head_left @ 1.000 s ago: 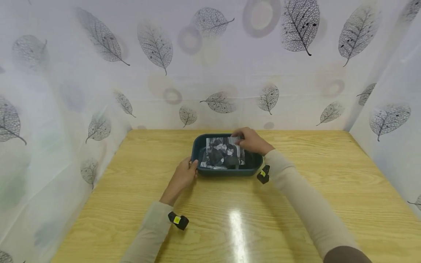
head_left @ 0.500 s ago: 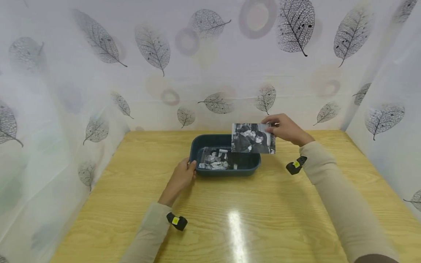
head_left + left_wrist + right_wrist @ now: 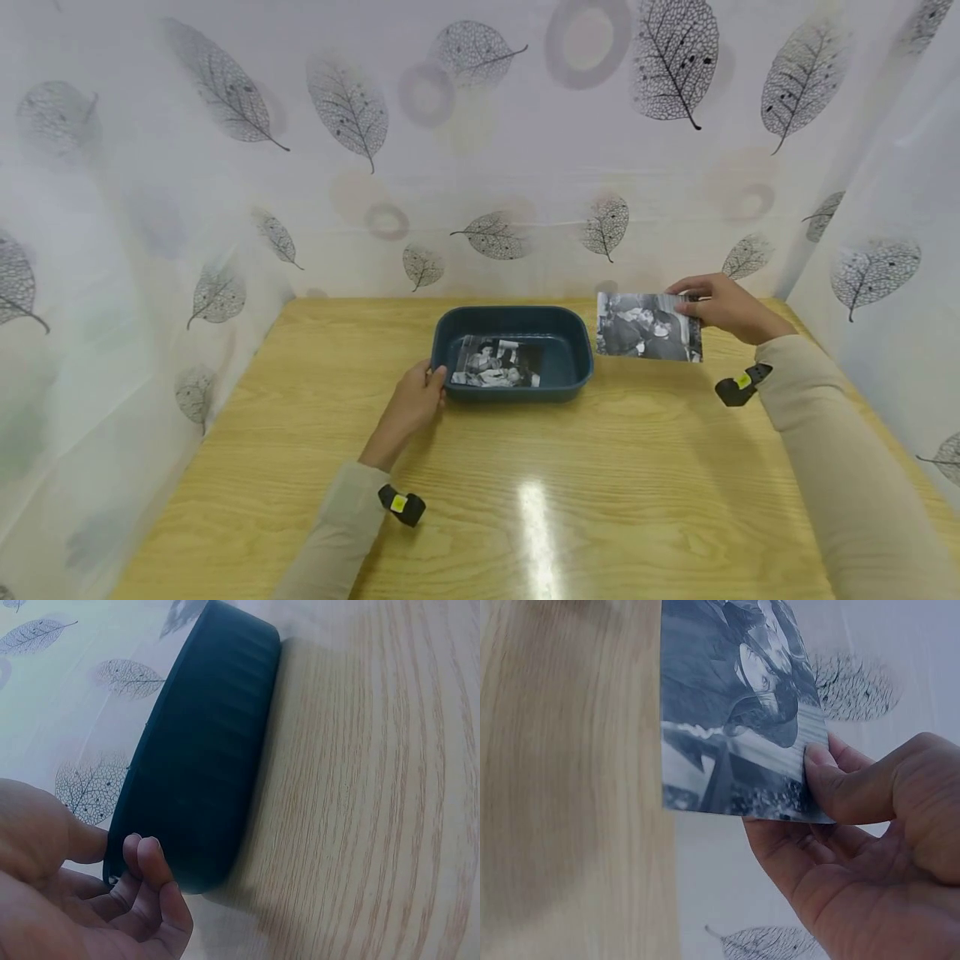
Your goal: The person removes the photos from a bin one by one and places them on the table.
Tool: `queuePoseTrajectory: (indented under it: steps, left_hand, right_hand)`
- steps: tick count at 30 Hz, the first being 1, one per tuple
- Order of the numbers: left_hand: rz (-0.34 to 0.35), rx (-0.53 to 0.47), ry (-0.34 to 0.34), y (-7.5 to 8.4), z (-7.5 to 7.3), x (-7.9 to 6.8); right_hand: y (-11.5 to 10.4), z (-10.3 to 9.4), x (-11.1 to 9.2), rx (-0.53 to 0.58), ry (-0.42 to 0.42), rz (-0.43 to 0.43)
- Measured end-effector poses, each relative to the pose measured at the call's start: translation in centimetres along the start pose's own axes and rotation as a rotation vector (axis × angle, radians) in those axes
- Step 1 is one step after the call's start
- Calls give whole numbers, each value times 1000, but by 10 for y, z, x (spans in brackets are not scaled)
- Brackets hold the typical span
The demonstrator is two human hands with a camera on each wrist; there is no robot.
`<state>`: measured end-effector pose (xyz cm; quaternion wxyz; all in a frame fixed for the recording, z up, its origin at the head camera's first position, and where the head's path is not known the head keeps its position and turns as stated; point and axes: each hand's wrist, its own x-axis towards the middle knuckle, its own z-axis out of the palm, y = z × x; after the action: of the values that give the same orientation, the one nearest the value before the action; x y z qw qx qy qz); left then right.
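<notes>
A dark teal plastic tray (image 3: 566, 395) with raised sides and rounded corners stands on the wooden table. My left hand (image 3: 417, 398) grips its left end by the rim, thumb over the edge and fingers curled beneath, as the left wrist view also shows on the tray wall (image 3: 202, 750). Inside the tray, toward its left, lies a black-and-white photo (image 3: 491, 364). To the right of the tray my right hand (image 3: 720, 307) pinches another black-and-white photo (image 3: 645, 327) by its upper right corner, held above the table. In the right wrist view the thumb presses on this photo's (image 3: 727, 712) face.
The light wooden table (image 3: 480, 517) runs up to a pale curtain (image 3: 510, 133) printed with leaves, which hangs behind and at both sides. A small black device (image 3: 402, 505) sits at the left wrist, another such device (image 3: 742, 386) at the right.
My right hand has lifted the photo out of the tray and carried it right, past the tray's end. The photo beneath has come into view. My left hand keeps hold of the rim.
</notes>
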<state>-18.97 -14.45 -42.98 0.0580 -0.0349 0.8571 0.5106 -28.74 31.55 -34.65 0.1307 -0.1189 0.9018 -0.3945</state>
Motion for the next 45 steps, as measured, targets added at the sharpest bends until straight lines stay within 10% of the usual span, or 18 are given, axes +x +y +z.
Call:
queuePoseTrajectory:
  steps: [13,28,45]
  left_hand:
    - [26,26,6,0,0,0]
    - [24,23,-4,1,0,-1]
    - [-3,13,-7,0,0,0]
  right_hand:
    - [51,25,3,54,-56,64]
    - [53,58,16,-315,100,-4]
    - [52,67,19,-341,126,28]
